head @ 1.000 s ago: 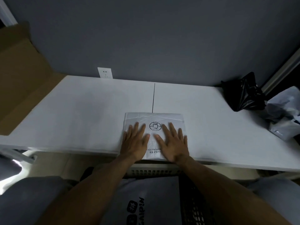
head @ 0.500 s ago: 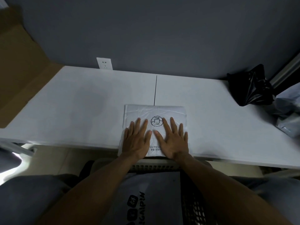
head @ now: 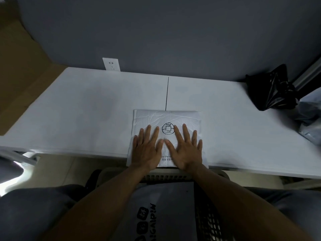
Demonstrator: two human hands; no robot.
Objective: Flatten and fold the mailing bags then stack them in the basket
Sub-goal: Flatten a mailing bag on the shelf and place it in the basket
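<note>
The white mailing bag (head: 166, 119) under my fingers (head: 186, 134) looks like thin matt plastic film, creased all over. The bench (head: 86, 110) is smooth, matt white board. At its far right corner the black bag (head: 271, 89) is glossy, crumpled plastic. The basket (head: 208, 223) is perforated plastic; the cardboard (head: 20, 66) is dull brown.

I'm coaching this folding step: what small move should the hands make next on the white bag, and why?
Probably slide both hands away over the far half of the bag. The left hand and right hand lie flat on its near half, fingers straight, while creases show beyond the logo, so it looks not yet flat enough to fold.
</note>
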